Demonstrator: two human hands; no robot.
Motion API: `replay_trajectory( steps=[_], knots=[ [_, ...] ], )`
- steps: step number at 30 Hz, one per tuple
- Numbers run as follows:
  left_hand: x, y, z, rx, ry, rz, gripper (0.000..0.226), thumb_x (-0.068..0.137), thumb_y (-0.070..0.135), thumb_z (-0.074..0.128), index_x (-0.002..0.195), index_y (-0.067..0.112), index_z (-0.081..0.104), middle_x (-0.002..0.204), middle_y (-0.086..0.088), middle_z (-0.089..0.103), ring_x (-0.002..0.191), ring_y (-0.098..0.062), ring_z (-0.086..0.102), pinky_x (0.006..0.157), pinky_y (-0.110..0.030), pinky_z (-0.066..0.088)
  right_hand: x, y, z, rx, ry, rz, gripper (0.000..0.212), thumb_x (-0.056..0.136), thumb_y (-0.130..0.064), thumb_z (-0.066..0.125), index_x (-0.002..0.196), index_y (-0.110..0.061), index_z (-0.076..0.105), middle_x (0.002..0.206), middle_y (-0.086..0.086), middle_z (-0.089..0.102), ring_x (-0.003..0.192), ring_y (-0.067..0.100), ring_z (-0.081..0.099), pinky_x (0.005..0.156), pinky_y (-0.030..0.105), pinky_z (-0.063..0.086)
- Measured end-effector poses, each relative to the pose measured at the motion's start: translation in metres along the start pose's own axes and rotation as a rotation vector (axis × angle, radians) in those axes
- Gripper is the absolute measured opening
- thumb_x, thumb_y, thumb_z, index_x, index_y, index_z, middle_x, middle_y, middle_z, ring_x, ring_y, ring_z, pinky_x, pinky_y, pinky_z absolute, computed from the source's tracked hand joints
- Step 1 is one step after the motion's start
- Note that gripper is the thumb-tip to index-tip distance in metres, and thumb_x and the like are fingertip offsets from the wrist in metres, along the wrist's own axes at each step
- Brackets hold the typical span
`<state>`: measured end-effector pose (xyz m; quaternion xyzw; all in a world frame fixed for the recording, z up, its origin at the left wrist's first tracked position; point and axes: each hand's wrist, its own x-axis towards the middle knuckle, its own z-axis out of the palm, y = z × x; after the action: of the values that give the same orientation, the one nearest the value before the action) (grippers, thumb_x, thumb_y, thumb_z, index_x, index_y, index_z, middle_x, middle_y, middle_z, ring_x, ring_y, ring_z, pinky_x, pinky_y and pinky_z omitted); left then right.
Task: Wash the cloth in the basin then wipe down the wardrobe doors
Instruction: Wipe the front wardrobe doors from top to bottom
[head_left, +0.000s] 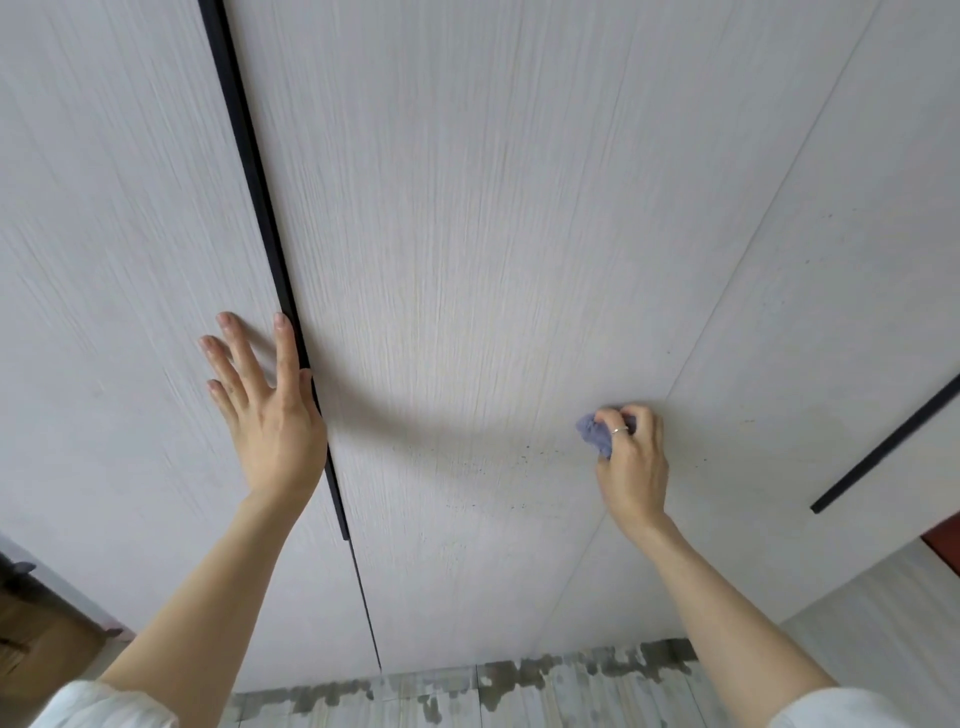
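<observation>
Pale grey wood-grain wardrobe doors (467, 234) fill the view. My right hand (631, 457) grips a bunched blue-grey cloth (595, 431) and holds it against the middle door, close to the seam with the door on the right. Small dark specks dot the door surface just left of the cloth. My left hand (262, 405) lies flat with spread fingers on the left door, its thumb beside the long black handle strip (270, 249). No basin is in view.
A second black handle strip (883, 452) runs along the right door. Patchy grey floor tiles (467, 686) show below the doors. A dark wooden piece of furniture (36, 629) stands at the lower left.
</observation>
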<state>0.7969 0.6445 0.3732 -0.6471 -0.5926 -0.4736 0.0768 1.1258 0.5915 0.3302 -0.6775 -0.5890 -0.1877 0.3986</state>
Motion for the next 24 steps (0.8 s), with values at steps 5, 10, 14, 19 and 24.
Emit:
replay_trajectory(
  steps=[5,10,14,19,24],
  knots=[
    [0.000,0.001,0.001,0.000,0.010,0.001,0.064,0.098,-0.003,0.037,0.151,0.023,0.012,0.156,-0.024,-0.005,0.141,-0.047,-0.007,0.111,-0.062,0.007,0.041,0.002,-0.027,0.059,0.129,0.061,0.044,0.058,0.022,0.054,0.093,-0.005,0.063,0.099,0.013,0.050,0.091,0.029,0.044,0.059,0.035,0.044],
    [-0.001,0.001,0.005,0.010,0.029,-0.009,0.068,0.096,-0.006,0.037,0.151,0.025,0.012,0.155,-0.025,-0.003,0.141,-0.048,-0.005,0.111,-0.062,0.007,0.090,-0.008,-0.050,0.122,0.364,0.073,0.040,0.064,0.016,0.046,0.097,-0.002,0.061,0.102,0.023,0.053,0.093,0.029,0.040,0.072,0.026,0.032],
    [-0.001,0.000,0.008,0.017,0.053,-0.004,0.067,0.095,-0.007,0.038,0.150,0.023,0.014,0.155,-0.027,0.000,0.141,-0.049,-0.003,0.110,-0.062,0.009,0.034,-0.006,-0.013,0.116,0.285,0.202,0.043,0.060,0.020,0.049,0.096,-0.002,0.056,0.101,0.026,0.051,0.092,0.031,0.042,0.072,0.030,0.030],
    [-0.001,-0.004,0.011,0.023,0.066,0.008,0.069,0.094,-0.009,0.038,0.150,0.023,0.013,0.153,-0.031,0.002,0.140,-0.051,-0.002,0.110,-0.060,0.006,-0.036,0.011,0.042,0.197,-0.109,0.711,0.030,0.072,0.022,0.048,0.091,-0.002,0.052,0.106,0.018,0.048,0.095,0.040,0.054,0.070,0.026,0.032],
    [-0.001,-0.006,0.013,0.017,0.072,0.027,0.062,0.097,-0.004,0.036,0.149,0.022,0.014,0.151,-0.035,0.004,0.138,-0.054,0.000,0.110,-0.059,0.004,-0.006,-0.007,0.024,0.306,0.091,0.655,0.037,0.071,0.024,0.048,0.100,0.002,0.052,0.105,0.015,0.043,0.090,0.034,0.053,0.072,0.023,0.033]
  ],
)
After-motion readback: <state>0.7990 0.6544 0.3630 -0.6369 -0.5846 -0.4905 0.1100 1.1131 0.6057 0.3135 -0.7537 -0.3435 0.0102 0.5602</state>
